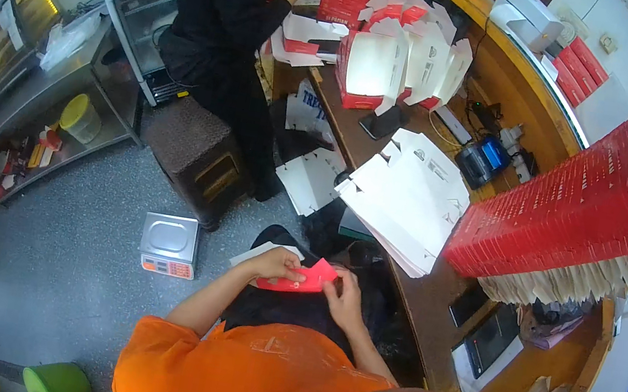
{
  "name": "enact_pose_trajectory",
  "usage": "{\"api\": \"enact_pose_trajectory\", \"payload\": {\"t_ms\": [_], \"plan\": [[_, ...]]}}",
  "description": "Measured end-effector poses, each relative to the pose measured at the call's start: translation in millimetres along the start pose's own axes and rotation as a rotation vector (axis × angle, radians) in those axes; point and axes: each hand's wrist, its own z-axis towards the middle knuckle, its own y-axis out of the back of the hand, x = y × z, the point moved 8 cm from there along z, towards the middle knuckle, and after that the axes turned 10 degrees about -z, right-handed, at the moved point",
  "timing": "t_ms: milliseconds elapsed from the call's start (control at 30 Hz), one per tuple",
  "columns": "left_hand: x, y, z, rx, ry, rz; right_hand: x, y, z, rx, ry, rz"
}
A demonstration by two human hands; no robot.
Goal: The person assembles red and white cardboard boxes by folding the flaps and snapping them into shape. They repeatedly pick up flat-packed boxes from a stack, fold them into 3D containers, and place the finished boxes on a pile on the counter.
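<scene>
Above my lap, both hands grip a red cardboard piece (305, 279), which looks like a part-folded box blank. My left hand (278, 263) pinches its left part, fingers closed over the upper edge. At its right end, my right hand (347, 298) holds the edge between thumb and fingers. A white flap shows beside my left hand; I cannot tell whether it belongs to the same piece. Flat white box blanks (407, 203) lie in a loose pile on the brown counter, ahead and to the right of my hands.
A tall stack of red blanks (567, 203) leans at the right. Part-folded red-and-white boxes (371, 66) crowd the far counter, near a phone (383, 122). Another person in black (215, 41) works at the far left. A scale (170, 237) and a brown stool (196, 136) stand on the floor.
</scene>
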Motion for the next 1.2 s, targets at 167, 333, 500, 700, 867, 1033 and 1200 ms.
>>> {"api": "enact_pose_trajectory", "payload": {"t_ms": [167, 333, 500, 700, 867, 1033, 1200], "plan": [[42, -20, 15, -0.104, 0.178, -0.614, 9, 24, 3, -0.052, 0.023, -0.075], [51, -35, 43, -0.232, -0.18, -0.053, 31, -6, -15, 0.372, 0.259, -0.265], [-1, -39, 24, -0.446, -0.43, 0.28, -21, -2, -10, 0.142, -0.087, -0.222], [-29, -52, 7, -0.465, -0.498, 0.345, -10, -32, -4, 0.378, -0.039, -0.153], [-78, -78, -32, -0.456, -0.901, 0.581, -39, -17, 7, 0.135, -0.245, 0.044], [-71, -76, -44, -0.565, -0.788, 0.551, -58, -20, 5, 0.169, -0.349, 0.22], [-57, -64, -36, -0.573, -0.897, 0.498, -20, -33, 4, 0.372, -0.28, 0.223]]}}
